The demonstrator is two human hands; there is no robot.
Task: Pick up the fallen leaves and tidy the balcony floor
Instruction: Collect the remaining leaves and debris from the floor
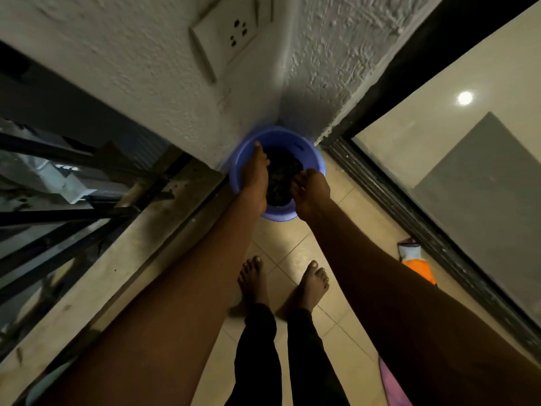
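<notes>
1. Head view, surroundings: a round blue plastic bucket stands on the beige tiled balcony floor, pushed into the corner of a rough white plastered wall that carries a white socket plate
2. A heap of dark fallen leaves lies inside the bucket
3. A black sliding-door track runs along the right, and an orange and white packet lies on the tiles just beside it
4. A stained stone ledge with dark metal railing bars borders the left
5. Two bare feet below black trouser legs stand on the tiles, near the bucket
6. Both arms stretch down to the bucket
7. The left hand lies with straight fingers over the bucket's left rim, fingertips at the far edge
8. The right hand hangs over the near right rim, fingers bent down onto the leaves; whether it pinches any cannot be told
</notes>
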